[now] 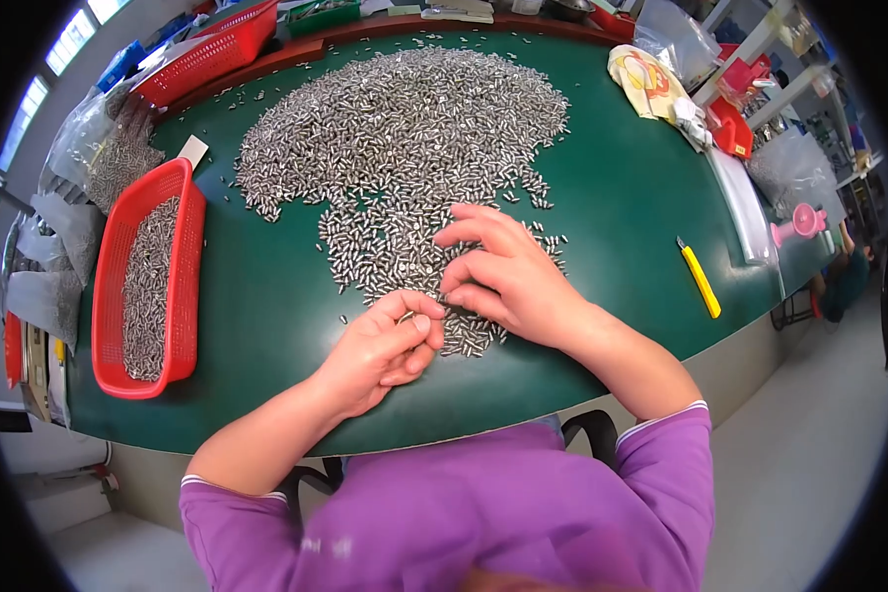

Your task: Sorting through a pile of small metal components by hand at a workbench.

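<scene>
Small metal pieces (pixel 395 128) spread from upper centre to beneath the loosely curved right hand (pixel 511 276) and beside the curled left hand (pixel 380 347); whether either pinches one, I cannot tell.

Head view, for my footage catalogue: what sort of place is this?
Probably a small-parts workshop: a heap of small metallic pieces on a green table, a red basket of similar pieces.

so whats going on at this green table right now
A person in a purple shirt is handling small metal pieces heaped across the green table. The left hand and right hand are close together at the heap's near end; what they pinch, if anything, is unclear. A red basket of similar pieces stands left; a yellow cutter lies right.
</scene>
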`<state>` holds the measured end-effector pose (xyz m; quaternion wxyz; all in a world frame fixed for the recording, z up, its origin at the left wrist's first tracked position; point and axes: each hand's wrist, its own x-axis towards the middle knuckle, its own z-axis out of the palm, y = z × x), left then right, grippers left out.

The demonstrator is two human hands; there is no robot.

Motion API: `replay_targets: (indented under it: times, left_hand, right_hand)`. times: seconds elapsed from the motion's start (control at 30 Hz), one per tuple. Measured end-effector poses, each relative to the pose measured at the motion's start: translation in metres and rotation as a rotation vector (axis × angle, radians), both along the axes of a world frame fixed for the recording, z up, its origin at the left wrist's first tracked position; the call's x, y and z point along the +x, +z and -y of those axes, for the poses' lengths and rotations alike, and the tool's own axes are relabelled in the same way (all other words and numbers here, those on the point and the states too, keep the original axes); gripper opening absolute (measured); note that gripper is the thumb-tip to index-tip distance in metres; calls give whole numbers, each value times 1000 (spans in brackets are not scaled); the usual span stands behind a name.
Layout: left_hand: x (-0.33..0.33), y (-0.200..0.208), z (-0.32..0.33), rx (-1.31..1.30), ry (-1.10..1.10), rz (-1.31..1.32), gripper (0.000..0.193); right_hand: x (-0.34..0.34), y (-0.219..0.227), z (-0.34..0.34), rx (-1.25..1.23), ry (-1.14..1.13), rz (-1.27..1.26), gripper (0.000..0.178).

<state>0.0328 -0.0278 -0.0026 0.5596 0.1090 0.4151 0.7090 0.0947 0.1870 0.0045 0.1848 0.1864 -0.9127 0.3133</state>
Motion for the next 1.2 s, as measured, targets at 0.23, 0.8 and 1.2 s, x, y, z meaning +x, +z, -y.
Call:
replay_targets:
  times: [0.23,0.8,1.2]
  left_hand:
    - [0,1,-2,-68,-13,-25,11]
    - [-3,-3,-1,-5,31,28,13]
    - [-2,-1,-1,-14,19,38,12]
  right_hand:
    - [2,4,10,-52,107,-70,18]
    - [-15,-13,-2,88,-177,5,14]
    - [-10,-8,-1,223,-179,-13,14]
